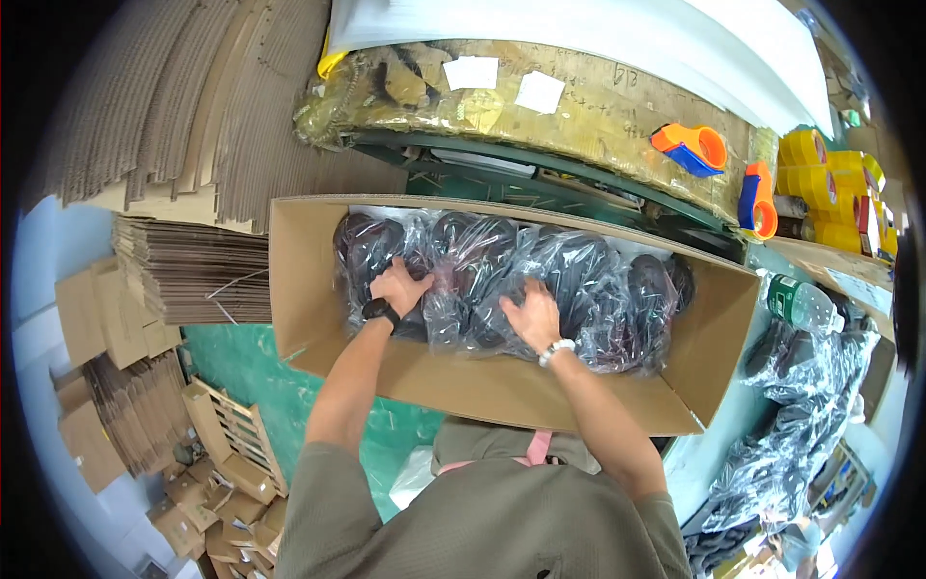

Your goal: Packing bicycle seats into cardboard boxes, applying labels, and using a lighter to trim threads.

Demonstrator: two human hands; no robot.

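A long open cardboard box [463, 391] stands in front of me, its far wall beside the workbench. Inside lies a row of dark, rounded items in clear plastic bags [579, 275]; their exact kind is hard to make out through the shiny film. My left hand [401, 287], with a dark watch at the wrist, rests on the bags left of the middle, thumb and fingers apart. Further right, my right hand [533, 317], wearing a pale bracelet, lies on the bags, its thumb stretched out and some fingertips partly hidden.
Beyond the box, a tape-covered workbench [588, 125] carries orange-and-blue tape dispensers [691, 149] and yellow tape rolls [834, 188]. Flat cardboard stacks [198, 270] stand left. To the right are a plastic bottle [805, 304] and more bagged dark items [781, 444].
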